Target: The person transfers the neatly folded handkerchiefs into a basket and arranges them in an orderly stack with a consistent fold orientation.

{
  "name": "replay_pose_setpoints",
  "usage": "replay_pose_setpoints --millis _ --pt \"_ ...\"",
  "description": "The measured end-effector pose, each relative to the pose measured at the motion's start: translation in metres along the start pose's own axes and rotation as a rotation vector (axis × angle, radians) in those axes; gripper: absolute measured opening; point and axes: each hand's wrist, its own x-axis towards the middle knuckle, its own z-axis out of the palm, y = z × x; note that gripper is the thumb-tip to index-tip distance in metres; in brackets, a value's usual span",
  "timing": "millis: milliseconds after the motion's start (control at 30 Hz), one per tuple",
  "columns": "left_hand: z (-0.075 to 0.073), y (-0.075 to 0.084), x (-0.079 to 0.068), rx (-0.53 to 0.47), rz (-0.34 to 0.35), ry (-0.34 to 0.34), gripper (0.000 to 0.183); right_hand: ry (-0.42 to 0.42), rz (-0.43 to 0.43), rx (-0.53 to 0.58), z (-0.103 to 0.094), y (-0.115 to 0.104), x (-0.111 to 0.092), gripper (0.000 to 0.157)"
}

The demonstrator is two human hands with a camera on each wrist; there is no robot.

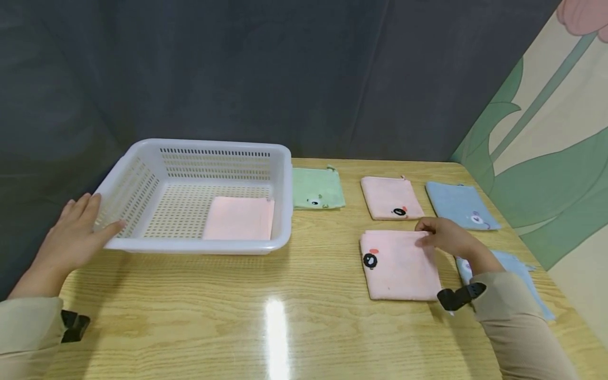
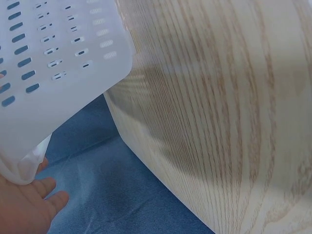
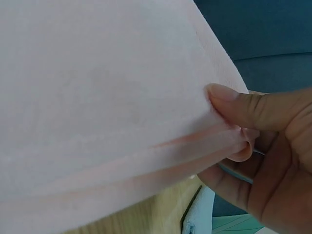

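My right hand [image 1: 446, 237] pinches the far right corner of a folded pink towel [image 1: 401, 269] with a black embroidered face. In the right wrist view the thumb [image 3: 229, 100] lies on top of the cloth [image 3: 107, 97] and the fingers are beneath its folded layers. My left hand [image 1: 76, 227] rests on the left rim of a white plastic basket [image 1: 190, 245], its fingers fairly straight. The left wrist view shows that hand [image 2: 29, 204] against the basket's rim [image 2: 22, 170]. Inside the basket, a folded pink towel [image 1: 239, 219] lies flat at the right.
A folded green towel [image 1: 318, 190] lies just right of the basket. Behind the held towel is another pink one [image 1: 389, 198]. Two blue towels [image 1: 461, 206] lie at the right, the nearer one [image 1: 513, 269] partly under my right forearm. A dark curtain [image 1: 266, 74] hangs behind the wooden table [image 1: 214, 311].
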Motion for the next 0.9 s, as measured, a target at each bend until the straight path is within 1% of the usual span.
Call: replay_pose_setpoints --millis 200,333,533,667,900 --pt "0.000 0.001 -0.001 -0.005 -0.009 -0.002 0.081 0.030 -0.049 -0.007 -0.001 -0.005 -0.002 0.018" --pt "-0.001 0.002 -0.002 -0.004 -0.006 -0.002 0.081 0.050 -0.059 -0.018 -0.003 -0.011 -0.004 0.016" --pt "-0.001 0.002 -0.002 -0.005 -0.007 -0.002 0.080 0.111 -0.091 -0.043 -0.004 -0.017 -0.008 0.014" --pt "-0.001 0.002 -0.002 -0.006 -0.011 -0.006 0.081 0.144 -0.105 -0.040 -0.006 -0.019 -0.009 0.015" --pt "-0.001 0.003 0.000 -0.013 -0.012 -0.007 0.081 0.180 -0.131 -0.016 -0.011 -0.026 -0.012 0.016"
